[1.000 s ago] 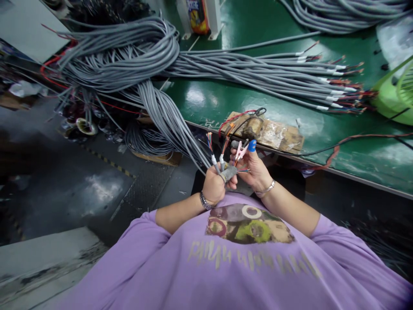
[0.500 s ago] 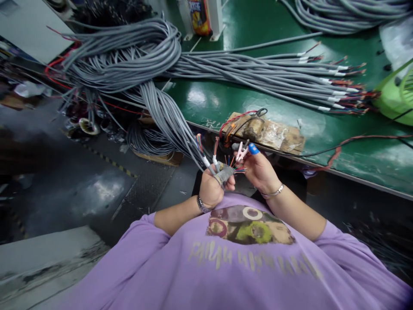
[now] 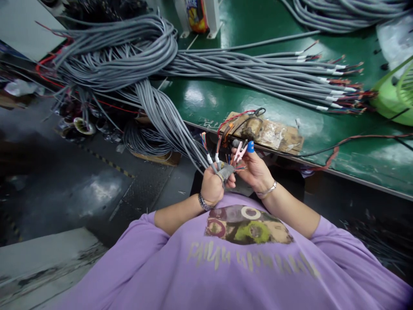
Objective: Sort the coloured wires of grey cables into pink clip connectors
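My left hand [image 3: 213, 186] is closed round the ends of several grey cables [image 3: 180, 133], and grey wrapping covers its thumb. Two cable ends with white sleeves [image 3: 209, 159] rise above the fist, showing fanned coloured wires [image 3: 203, 140]. More thin coloured wires [image 3: 239, 168] stick out past the thumb toward my right hand [image 3: 256, 170]. That hand wears a blue finger cover [image 3: 251, 147] on its thumb. Its thumb and fingers close about a small pink clip [image 3: 239, 152]; the exact contact is partly hidden.
On the green bench [image 3: 200, 97] lie a large cable coil [image 3: 116, 51] and a row of stripped cable ends [image 3: 335, 92]. A worn wooden block [image 3: 274, 135] with red and black leads sits at the front edge. A green fan [image 3: 396, 90] stands right.
My right hand has drawn slightly left, nearer the wires at my left hand, and its fingers are more curled. My left hand keeps its hold on the cables. The view has shifted a little.
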Available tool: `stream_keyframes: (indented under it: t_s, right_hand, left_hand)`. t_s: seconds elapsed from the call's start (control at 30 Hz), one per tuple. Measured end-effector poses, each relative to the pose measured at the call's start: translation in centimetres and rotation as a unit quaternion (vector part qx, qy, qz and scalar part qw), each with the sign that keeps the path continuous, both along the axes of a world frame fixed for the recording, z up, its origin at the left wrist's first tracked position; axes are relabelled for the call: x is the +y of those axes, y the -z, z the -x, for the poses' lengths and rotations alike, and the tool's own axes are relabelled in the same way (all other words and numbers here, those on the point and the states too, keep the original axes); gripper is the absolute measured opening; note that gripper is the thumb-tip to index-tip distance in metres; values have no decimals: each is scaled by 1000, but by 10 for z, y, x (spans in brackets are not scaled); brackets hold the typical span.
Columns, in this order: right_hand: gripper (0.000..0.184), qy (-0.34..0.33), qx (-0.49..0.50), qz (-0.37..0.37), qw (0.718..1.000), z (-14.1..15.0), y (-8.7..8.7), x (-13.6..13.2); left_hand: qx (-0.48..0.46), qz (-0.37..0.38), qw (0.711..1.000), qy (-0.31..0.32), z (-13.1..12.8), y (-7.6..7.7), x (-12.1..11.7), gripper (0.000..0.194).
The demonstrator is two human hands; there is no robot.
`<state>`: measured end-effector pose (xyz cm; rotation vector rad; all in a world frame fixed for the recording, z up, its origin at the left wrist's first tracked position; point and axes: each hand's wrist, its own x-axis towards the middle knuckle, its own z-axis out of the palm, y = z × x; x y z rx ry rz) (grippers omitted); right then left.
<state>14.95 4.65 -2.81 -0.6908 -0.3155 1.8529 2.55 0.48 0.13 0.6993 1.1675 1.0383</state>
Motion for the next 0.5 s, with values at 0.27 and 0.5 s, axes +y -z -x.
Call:
stream_keyframes:
  t_s: [0.27,0.5]
  right_hand:
    - [47,13,7,18,1000,-1,-4,-6]
    - [49,-22,-30,-25,999,-8,-11,-9]
  left_hand:
    - [-24,-9,1000,8,6,2,-5,33]
    - [-39,-20,999,-26,12,1,-9,38]
